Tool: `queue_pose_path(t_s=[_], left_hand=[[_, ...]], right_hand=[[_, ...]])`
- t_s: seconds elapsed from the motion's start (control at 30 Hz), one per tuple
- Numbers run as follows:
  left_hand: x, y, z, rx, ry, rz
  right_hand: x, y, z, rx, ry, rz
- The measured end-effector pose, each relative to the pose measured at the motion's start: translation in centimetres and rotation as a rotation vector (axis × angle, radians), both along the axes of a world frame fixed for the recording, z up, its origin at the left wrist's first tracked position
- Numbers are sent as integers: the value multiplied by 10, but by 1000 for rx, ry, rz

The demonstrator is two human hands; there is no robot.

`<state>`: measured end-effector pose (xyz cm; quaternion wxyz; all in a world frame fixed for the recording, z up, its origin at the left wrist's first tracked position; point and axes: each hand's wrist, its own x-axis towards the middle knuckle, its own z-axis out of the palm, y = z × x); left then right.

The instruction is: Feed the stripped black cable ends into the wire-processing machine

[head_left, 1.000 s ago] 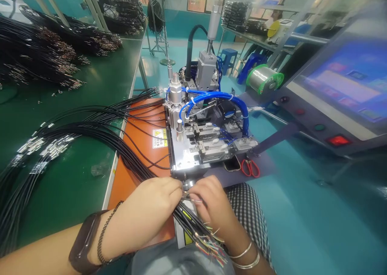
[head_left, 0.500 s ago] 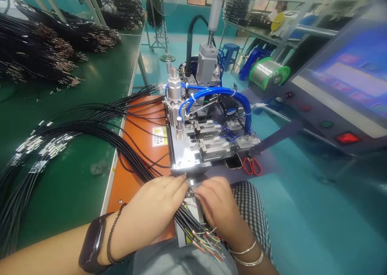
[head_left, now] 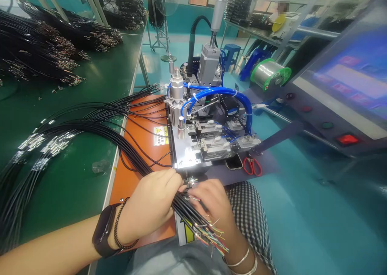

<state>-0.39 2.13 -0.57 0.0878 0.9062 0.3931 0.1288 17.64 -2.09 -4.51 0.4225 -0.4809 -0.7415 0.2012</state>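
Note:
A thick bundle of black cables (head_left: 189,210) crosses my lap side of the machine, its stripped ends fanning out in thin coloured wires (head_left: 213,238). My left hand (head_left: 157,196) is closed round this bundle from above, just short of the ends. My right hand (head_left: 213,202) is beside it, fingers curled in against the cables; what they pinch is hidden. Between the hands, fine wire ends (head_left: 192,181) stick up at the front fixture of the metal machine (head_left: 187,158).
An orange base plate (head_left: 145,126) carries the machine with its blue air hoses (head_left: 223,90). Red-handled scissors (head_left: 252,167) and a phone (head_left: 234,163) lie to the right. A solder wire spool (head_left: 270,75) and a control screen (head_left: 353,73) stand beyond. More cables cover the green table (head_left: 87,186).
My left hand has drawn back from the fixture and closed round the bundle. My right hand has shifted slightly down and toward the bundle. Wire ends now show at the fixture.

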Motion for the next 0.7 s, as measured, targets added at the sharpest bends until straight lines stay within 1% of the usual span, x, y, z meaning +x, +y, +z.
queue_pose_path(t_s=[0.03, 0.07, 0.17, 0.2, 0.23, 0.4, 0.5, 0.57, 0.7], left_hand=[[0, 0, 0, 2, -3, 3], [-1, 0, -1, 4, -5, 5], [-1, 0, -3, 4, -17, 1], [-1, 0, -3, 5, -22, -3], [-1, 0, -4, 7, -25, -7], [-1, -1, -7, 31, -7, -21], [-2, -1, -8, 0, 31, -47], [-1, -2, -7, -37, 55, -62], [1, -2, 2, -188, 107, -51]], right_hand=[[-2, 1, -1, -31, 5, 8], [-3, 1, -1, -66, 34, -15], [-6, 4, 0, -132, 184, -168], [-7, 4, 1, -134, 212, -189], [-7, 4, 1, -128, 221, -185], [-11, 5, 1, -82, 187, -82], [-10, 7, -1, -64, 180, -92], [-7, 10, -3, -48, 142, -78], [2, 17, -6, -27, -54, 34]])
